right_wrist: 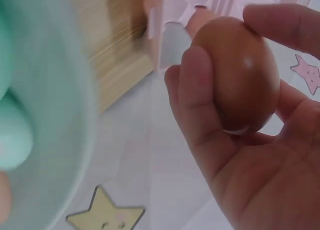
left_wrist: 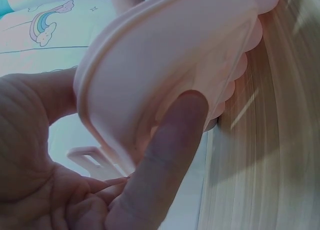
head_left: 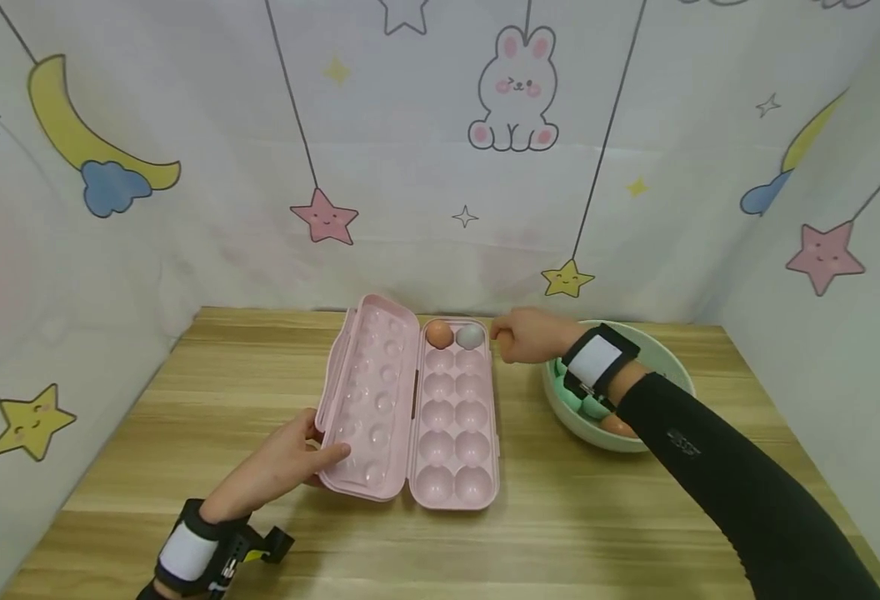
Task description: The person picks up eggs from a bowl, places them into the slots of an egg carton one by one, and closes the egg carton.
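Note:
A pink egg carton (head_left: 455, 457) lies unfolded on the table, its lid (head_left: 368, 408) on the left. My left hand (head_left: 282, 462) grips the lid's near left edge, thumb on the inner face; the left wrist view shows the lid (left_wrist: 120, 90) between thumb and fingers. In the right wrist view a brown egg (right_wrist: 245, 75) is pinched in my right hand (right_wrist: 260, 175). From the head, that right hand (head_left: 537, 335) is just right of the carton's far end, its egg hidden. Another brown egg (head_left: 439, 334) and a pale egg (head_left: 471, 336) fill the far row.
At the right a pale green bowl (head_left: 668, 362) holds green eggs (head_left: 594, 407) and brown eggs (head_left: 617, 426), partly covered by my right wrist. The wooden table (head_left: 245, 358) meets a patterned cloth backdrop (head_left: 425, 167) behind and at both sides.

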Tool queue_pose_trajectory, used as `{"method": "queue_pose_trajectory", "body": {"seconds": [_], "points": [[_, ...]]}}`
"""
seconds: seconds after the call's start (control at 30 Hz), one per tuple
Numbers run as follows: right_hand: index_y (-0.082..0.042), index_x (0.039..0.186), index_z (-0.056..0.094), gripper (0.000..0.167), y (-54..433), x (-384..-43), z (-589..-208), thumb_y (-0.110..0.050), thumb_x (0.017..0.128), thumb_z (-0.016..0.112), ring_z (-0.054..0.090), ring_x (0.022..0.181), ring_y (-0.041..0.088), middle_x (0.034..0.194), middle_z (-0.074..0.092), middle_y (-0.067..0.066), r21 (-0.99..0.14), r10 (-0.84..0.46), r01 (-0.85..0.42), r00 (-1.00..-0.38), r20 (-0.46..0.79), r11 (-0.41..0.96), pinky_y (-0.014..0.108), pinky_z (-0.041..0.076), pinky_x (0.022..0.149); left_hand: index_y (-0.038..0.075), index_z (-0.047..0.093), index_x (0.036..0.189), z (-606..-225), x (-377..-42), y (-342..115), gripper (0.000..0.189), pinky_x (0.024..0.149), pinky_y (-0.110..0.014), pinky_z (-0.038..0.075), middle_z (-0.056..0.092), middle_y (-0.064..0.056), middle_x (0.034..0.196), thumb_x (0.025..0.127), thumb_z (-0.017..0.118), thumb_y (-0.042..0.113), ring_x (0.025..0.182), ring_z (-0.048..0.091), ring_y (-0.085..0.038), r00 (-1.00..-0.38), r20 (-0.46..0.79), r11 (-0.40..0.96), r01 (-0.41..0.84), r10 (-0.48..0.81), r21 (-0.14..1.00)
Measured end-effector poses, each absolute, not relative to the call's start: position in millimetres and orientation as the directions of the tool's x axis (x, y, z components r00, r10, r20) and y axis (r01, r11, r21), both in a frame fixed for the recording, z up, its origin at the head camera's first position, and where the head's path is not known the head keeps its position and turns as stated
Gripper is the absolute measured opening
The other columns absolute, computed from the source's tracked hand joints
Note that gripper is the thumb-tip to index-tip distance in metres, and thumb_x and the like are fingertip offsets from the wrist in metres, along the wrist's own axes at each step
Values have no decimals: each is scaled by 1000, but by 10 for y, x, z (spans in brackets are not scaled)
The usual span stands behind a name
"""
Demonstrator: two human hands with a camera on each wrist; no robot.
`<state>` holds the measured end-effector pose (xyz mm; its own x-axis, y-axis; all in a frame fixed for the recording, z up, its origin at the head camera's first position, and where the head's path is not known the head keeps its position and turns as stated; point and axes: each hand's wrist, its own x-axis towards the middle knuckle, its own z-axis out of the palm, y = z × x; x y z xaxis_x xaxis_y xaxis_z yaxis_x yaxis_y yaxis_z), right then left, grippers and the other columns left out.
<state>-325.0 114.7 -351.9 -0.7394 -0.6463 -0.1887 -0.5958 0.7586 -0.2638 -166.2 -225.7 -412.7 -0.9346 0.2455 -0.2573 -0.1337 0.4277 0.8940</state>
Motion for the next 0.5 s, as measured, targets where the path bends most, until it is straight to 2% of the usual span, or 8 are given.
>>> {"method": "queue_pose_trajectory", "body": {"seconds": [0.1, 0.2, 0.27, 0.4, 0.5], "points": [[-5, 111, 65, 32, 943, -3287, -3567, -8, 86, 45, 55, 84, 20, 100, 63, 7, -287, -658, -599, -729, -191, 747, 32, 48, 78, -4, 33, 135, -4128, -1659, -2257, 61, 63, -36, 57, 52, -19, 102, 90, 65, 19, 78, 63, -23, -935, -254, 431, -129, 247, 893], [-2, 114, 64, 34, 765, -3315, -3666, -8, 89, 43, 56, 91, 20, 108, 64, 10, -269, -664, -612, -723, -191, 744, 32, 48, 84, -4, 33, 136, -4127, -1656, -2255, 61, 63, -36, 57, 52, -18, 102, 90, 66, 20, 78, 63, -23, -936, -257, 439, -130, 242, 889], [-1, 113, 64, 32, 669, -3336, -3772, -6, 89, 44, 56, 86, 20, 101, 64, 10, -256, -664, -617, -726, -178, 744, 30, 48, 78, -5, 34, 134, -4125, -1656, -2259, 60, 63, -36, 57, 52, -18, 101, 90, 66, 20, 78, 62, -23, -936, -253, 442, -126, 242, 888], [-4, 113, 64, 31, 551, -3347, -3981, -2, 87, 48, 48, 68, 21, 73, 56, 6, -213, -643, -614, -757, -113, 760, 29, 43, 61, -7, 34, 133, -4131, -1651, -2264, 60, 62, -37, 57, 53, -18, 101, 90, 65, 20, 79, 63, -23, -937, -240, 441, -109, 255, 891], [-8, 117, 65, 31, 503, -3345, -4095, -2, 89, 50, 49, 70, 22, 73, 58, 6, -172, -607, -590, -792, -70, 789, 31, 45, 63, -7, 34, 134, -4140, -1651, -2270, 60, 63, -36, 57, 53, -18, 102, 90, 65, 21, 79, 63, -23, -936, -235, 435, -103, 262, 895]]}}
